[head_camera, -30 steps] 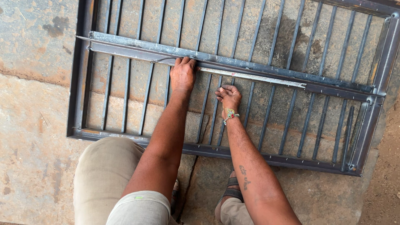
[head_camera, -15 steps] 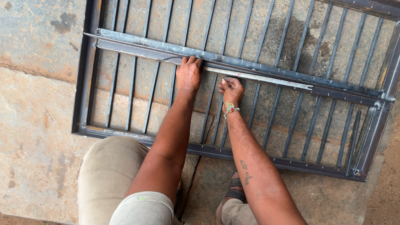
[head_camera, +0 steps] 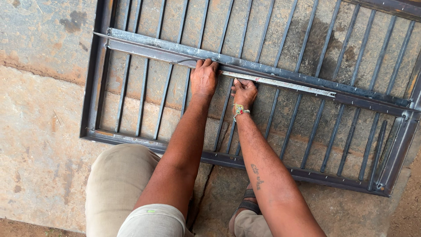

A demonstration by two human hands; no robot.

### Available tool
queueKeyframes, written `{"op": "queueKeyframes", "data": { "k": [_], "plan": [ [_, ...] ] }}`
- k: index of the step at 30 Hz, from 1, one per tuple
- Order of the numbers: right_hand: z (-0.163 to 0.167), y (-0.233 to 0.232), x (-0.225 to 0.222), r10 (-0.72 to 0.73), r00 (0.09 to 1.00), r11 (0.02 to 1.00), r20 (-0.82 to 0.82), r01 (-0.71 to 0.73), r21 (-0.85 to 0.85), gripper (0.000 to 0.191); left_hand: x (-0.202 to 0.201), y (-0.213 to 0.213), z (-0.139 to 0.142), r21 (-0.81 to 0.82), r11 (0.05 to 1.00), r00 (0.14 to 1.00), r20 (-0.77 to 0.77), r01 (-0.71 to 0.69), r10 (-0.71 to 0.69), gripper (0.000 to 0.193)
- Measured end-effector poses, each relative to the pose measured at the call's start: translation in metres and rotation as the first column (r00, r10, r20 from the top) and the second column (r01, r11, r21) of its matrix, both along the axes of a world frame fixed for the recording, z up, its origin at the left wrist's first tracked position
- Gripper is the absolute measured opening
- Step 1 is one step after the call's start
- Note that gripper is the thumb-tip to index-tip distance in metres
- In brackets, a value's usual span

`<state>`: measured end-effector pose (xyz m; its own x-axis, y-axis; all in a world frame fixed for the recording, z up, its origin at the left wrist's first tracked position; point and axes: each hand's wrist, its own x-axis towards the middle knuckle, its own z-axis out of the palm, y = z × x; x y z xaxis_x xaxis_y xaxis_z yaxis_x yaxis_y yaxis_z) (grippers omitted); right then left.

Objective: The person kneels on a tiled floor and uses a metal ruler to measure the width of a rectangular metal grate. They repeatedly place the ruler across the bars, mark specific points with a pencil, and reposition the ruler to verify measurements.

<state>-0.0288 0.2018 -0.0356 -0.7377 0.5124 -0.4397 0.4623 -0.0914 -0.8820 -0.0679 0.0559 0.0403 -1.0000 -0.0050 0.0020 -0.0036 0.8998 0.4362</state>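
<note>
Steel rule (head_camera: 280, 83): lying along angle bar (head_camera: 184, 52), twelve o'clock of both hands.
Left hand (head_camera: 204, 79): pressing flat, fingers together, on bar; barely shifted since earlier.
Right hand (head_camera: 244, 92): pinching rule's near end.
Grille frame (head_camera: 94, 87): resting on concrete floor (head_camera: 39, 131), unmoved, so measuring continuing.

My left hand (head_camera: 204, 79) covered the stretch of the angle bar (head_camera: 166, 49) under it, and its fingertips were lost over the bar's edge. My right hand (head_camera: 244, 92) hid the near end of the steel rule (head_camera: 285, 83); the rule's markings were too small to read. Beyond both hands the metal grille (head_camera: 90, 109) ran off the top edge. Below my wrists, my knees and sandalled foot (head_camera: 248, 206) were cut off at the bottom.
</note>
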Motion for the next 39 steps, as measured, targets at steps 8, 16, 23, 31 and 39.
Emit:
{"op": "queueKeyframes", "data": {
  "k": [8, 16, 23, 31, 39],
  "plan": [
    [0.001, -0.005, -0.008, -0.028, 1.000, 0.999, -0.005, 0.028, 0.047, 0.010, -0.003, 0.000, 0.000, 0.002, 1.000, 1.000, -0.006, -0.001, 0.001, 0.024],
    [0.006, -0.009, -0.012, -0.061, 0.998, 0.996, 0.035, 0.059, 0.066, 0.008, -0.005, 0.000, 0.003, -0.006, 1.000, 1.000, 0.003, -0.010, 0.010, 0.026],
    [0.005, -0.009, -0.014, -0.074, 0.997, 0.997, 0.021, 0.073, 0.034, 0.009, -0.007, -0.001, 0.004, -0.007, 1.000, 1.000, 0.025, -0.001, 0.001, 0.027],
    [0.012, -0.012, -0.019, -0.111, 0.992, 0.990, 0.065, 0.105, 0.089, 0.011, -0.006, 0.000, 0.004, -0.003, 1.000, 1.000, 0.013, 0.001, -0.001, 0.025],
    [0.017, -0.012, -0.024, -0.140, 0.988, 0.990, 0.071, 0.137, 0.044, 0.008, -0.009, 0.002, 0.007, -0.007, 1.000, 1.000, -0.004, 0.000, 0.000, 0.025]
  ]
}}
